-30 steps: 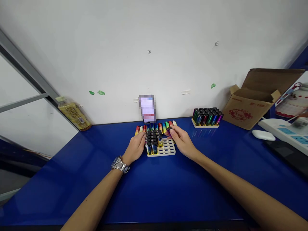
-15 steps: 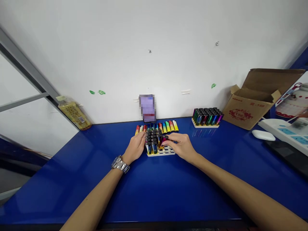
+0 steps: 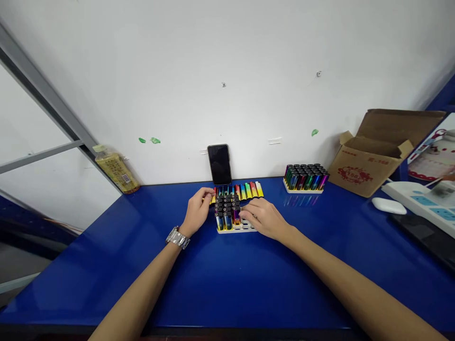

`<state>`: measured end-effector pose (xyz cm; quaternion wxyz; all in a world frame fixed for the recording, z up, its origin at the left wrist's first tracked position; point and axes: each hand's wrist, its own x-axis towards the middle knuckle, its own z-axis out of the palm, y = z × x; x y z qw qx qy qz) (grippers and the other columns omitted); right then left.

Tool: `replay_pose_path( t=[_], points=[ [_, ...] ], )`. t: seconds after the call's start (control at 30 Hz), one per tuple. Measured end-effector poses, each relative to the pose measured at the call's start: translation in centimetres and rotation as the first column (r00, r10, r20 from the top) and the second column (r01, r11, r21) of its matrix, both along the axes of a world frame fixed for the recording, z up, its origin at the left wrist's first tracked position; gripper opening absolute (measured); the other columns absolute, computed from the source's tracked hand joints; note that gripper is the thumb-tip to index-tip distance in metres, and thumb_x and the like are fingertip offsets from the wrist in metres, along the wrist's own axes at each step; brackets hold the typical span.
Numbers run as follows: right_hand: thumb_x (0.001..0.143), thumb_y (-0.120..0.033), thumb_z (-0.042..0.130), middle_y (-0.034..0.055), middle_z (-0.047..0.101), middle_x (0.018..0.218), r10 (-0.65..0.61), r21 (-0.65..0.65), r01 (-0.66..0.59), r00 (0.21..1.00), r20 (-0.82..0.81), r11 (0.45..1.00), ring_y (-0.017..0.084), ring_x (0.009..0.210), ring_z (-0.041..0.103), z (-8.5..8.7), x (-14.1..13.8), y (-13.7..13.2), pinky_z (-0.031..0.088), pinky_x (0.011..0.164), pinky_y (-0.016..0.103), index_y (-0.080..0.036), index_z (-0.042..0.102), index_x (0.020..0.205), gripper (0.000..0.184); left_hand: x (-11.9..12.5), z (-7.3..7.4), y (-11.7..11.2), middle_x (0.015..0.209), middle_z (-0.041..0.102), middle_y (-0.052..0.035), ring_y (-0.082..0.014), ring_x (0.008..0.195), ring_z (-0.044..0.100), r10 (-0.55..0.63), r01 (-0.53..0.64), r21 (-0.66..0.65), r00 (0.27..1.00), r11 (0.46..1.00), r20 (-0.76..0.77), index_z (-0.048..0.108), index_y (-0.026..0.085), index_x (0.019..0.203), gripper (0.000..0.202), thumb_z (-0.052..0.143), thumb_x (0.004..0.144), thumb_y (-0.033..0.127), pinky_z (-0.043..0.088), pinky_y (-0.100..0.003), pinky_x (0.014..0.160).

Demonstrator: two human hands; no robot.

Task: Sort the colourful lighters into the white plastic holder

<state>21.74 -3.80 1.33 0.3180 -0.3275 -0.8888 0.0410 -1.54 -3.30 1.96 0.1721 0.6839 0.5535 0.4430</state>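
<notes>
Standing upright in a cream-white plastic tray [image 3: 236,230], black-capped metallic lighters [image 3: 224,208] are filling most of the visible slots. The right hand [image 3: 265,218] is covering the tray's right end, so how many slots remain open is hidden. Behind the tray, a row of rainbow-coloured lighters [image 3: 245,191] is lying side by side, outside any slot. The left hand [image 3: 197,210], wearing a silver metal-link wristwatch [image 3: 177,237], is curling at the row's left end; its grip is looking partly closed, but whether it is grasping a lighter is impossible to tell. The right hand's grip is resting over the tray, and whether it is holding anything is equally unclear. A second cream-white tray [image 3: 302,191], packed with upright lighters, is sitting to the right on the glossy blue tabletop [image 3: 249,284]. A black smartphone [image 3: 219,164] is leaning against the wall just behind the row, and nothing is standing between the hands and the tray.
</notes>
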Motion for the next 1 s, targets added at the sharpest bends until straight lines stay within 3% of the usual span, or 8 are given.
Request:
replay_pose_path(
  t=[0.17, 0.4, 0.5, 0.63, 0.83, 1.0],
  points=[
    [0.1, -0.033, 0.024, 0.0087, 0.061, 0.077, -0.246, -0.028, 0.245, 0.965, -0.093, 0.969, 0.02, 0.075, 0.052, -0.4, 1.8, 1.9, 0.037, 0.072, 0.033, -0.017, 0.063, 0.08, 0.047, -0.1, 1.9, 3.8, 0.065, 0.056, 0.0, -0.0122, 0.055, 0.05, -0.012, 0.058, -0.123, 0.938, 0.991, 0.347, 0.063, 0.016, 0.083, 0.018, 0.048, 0.074, 0.021, 0.039, -0.024, 0.051],
    [0.097, -0.033, 0.029, 0.0134, 0.057, 0.112, -0.439, -0.097, 0.437, 0.899, 0.0, 0.894, 0.027, 0.098, 0.051, -1.4, 2.9, 3.5, 0.042, 0.083, 0.039, -0.02, 0.059, 0.119, 0.04, 0.1, 5.1, 7.5, 0.092, 0.061, -0.0093, -0.0118, 0.062, 0.056, -0.017, 0.165, -0.172, 0.767, 0.971, 0.641, 0.061, 0.014, 0.082, 0.017, 0.052, 0.067, 0.015, 0.037, -0.023, 0.046],
    [0.097, -0.034, 0.028, 0.0149, 0.053, 0.121, -0.45, -0.09, 0.455, 0.891, 0.064, 0.886, 0.029, 0.104, 0.049, -1.6, 2.7, 3.5, 0.043, 0.085, 0.042, -0.022, 0.053, 0.129, 0.042, -0.4, 5.7, 8.3, 0.103, 0.06, -0.0108, -0.0112, 0.063, 0.058, -0.024, 0.189, -0.16, 0.716, 0.969, 0.698, 0.061, 0.013, 0.082, 0.018, 0.052, 0.066, 0.013, 0.039, -0.024, 0.048],
    [0.097, -0.033, 0.028, 0.016, 0.051, 0.125, -0.462, -0.115, 0.472, 0.881, 0.104, 0.874, 0.029, 0.108, 0.048, -1.7, 2.5, 3.7, 0.042, 0.089, 0.044, -0.022, 0.051, 0.131, 0.043, -0.6, 5.7, 9.2, 0.098, 0.063, -0.0118, -0.0113, 0.061, 0.058, -0.016, 0.224, -0.19, 0.687, 0.956, 0.727, 0.06, 0.012, 0.078, 0.017, 0.052, 0.064, 0.01, 0.04, -0.025, 0.05],
    [0.097, -0.032, 0.027, 0.013, 0.053, 0.129, -0.447, -0.137, 0.462, 0.886, 0.123, 0.877, 0.029, 0.113, 0.047, -2.1, 2.9, 4.3, 0.042, 0.088, 0.043, -0.026, 0.05, 0.13, 0.04, 0.2, 5.7, 10.0, 0.095, 0.064, -0.0121, -0.0117, 0.061, 0.059, -0.006, 0.217, -0.196, 0.684, 0.956, 0.729, 0.058, 0.012, 0.078, 0.018, 0.051, 0.062, 0.008, 0.041, -0.025, 0.052],
    [0.095, -0.026, 0.03, 0.0128, 0.058, 0.123, -0.435, -0.136, 0.454, 0.888, 0.146, 0.881, 0.03, 0.109, 0.047, -2.2, 2.7, 4.4, 0.041, 0.084, 0.041, -0.023, 0.055, 0.124, 0.038, 1.6, 6.1, 8.9, 0.093, 0.065, -0.0108, -0.0124, 0.06, 0.059, -0.043, 0.241, -0.195, 0.726, 0.951, 0.686, 0.058, 0.013, 0.077, 0.014, 0.052, 0.066, 0.012, 0.039, -0.024, 0.05]
  ],
)
